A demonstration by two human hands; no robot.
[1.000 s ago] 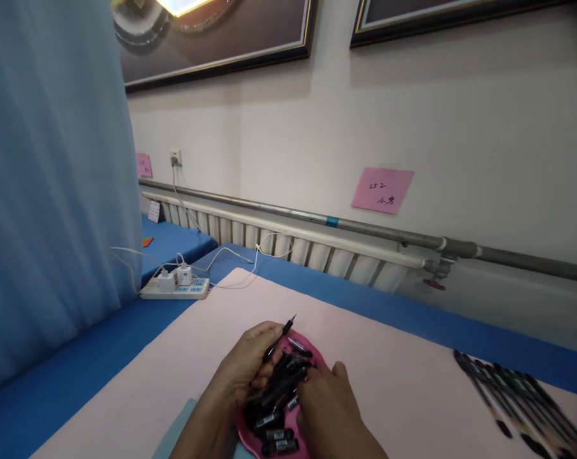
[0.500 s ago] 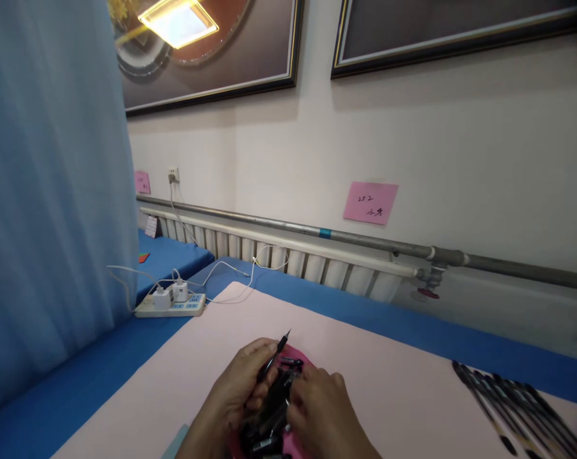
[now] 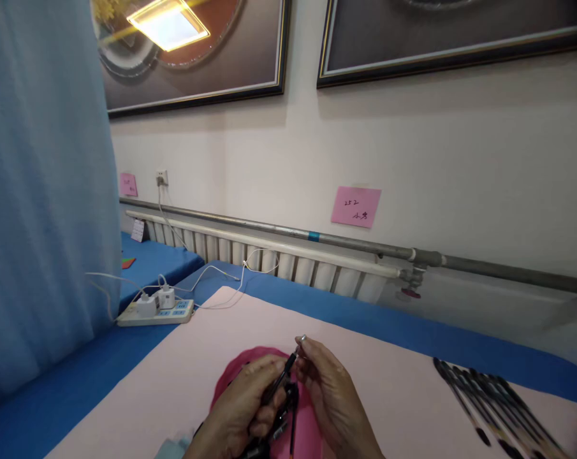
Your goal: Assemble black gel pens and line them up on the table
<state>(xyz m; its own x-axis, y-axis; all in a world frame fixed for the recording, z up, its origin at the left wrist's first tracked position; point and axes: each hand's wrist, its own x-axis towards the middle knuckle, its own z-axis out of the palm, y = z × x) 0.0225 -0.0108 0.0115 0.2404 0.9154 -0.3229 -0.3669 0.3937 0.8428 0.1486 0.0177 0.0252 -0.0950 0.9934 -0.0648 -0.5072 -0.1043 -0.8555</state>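
My left hand [image 3: 250, 401] is closed around a slender black pen-like rod [image 3: 282, 377], its end angled up to the right. At that end my right hand [image 3: 331, 389] pinches a small silvery piece [image 3: 302, 339] between thumb and fingertips; whether the piece sits on the rod's tip is hard to tell. Below both hands is a pink basket [image 3: 231, 368] with black pieces [image 3: 277, 428] in it, partly covered by the hands. A thin dark stick [image 3: 292, 430] lies in the basket too.
Several dark slender sticks [image 3: 493, 401] lie side by side on the pink sheet [image 3: 388, 382] at the right. A power strip [image 3: 176, 314] with white chargers and cables stands at the left, near a blue curtain [image 3: 44, 191]. Pale blue material [image 3: 173, 446] lies at the lower left.
My right hand has come up out of the basket with a small silvery piece and moved to the rod's end. My left hand still grips the rod. The view has shifted slightly right.
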